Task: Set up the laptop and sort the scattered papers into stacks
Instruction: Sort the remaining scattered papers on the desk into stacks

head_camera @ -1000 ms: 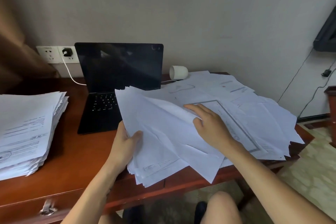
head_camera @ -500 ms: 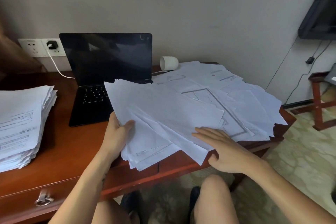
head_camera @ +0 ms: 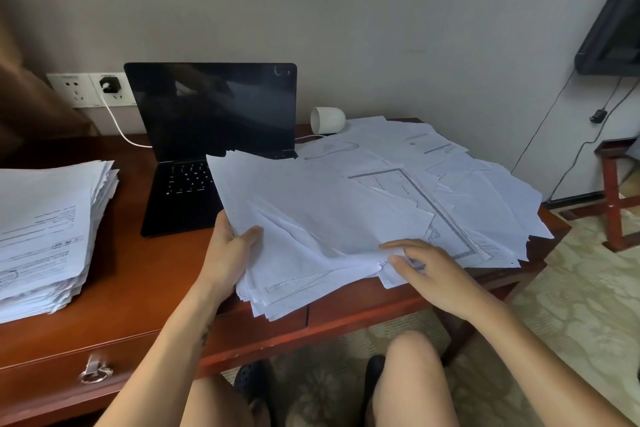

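Papers (head_camera: 346, 211) sprawl rumpled right of the laptop (head_camera: 211, 114), overhanging the bench (head_camera: 138, 270) front edge; bare wood left of it; left hand (head_camera: 225, 253) grips them; right hand (head_camera: 433, 274) fingers (head_camera: 398, 246) pinch sheets.

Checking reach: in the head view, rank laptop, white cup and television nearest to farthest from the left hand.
From the left hand, gripping papers:
1. laptop, just behind it.
2. white cup, farther back, rightward.
3. television, far right wall.
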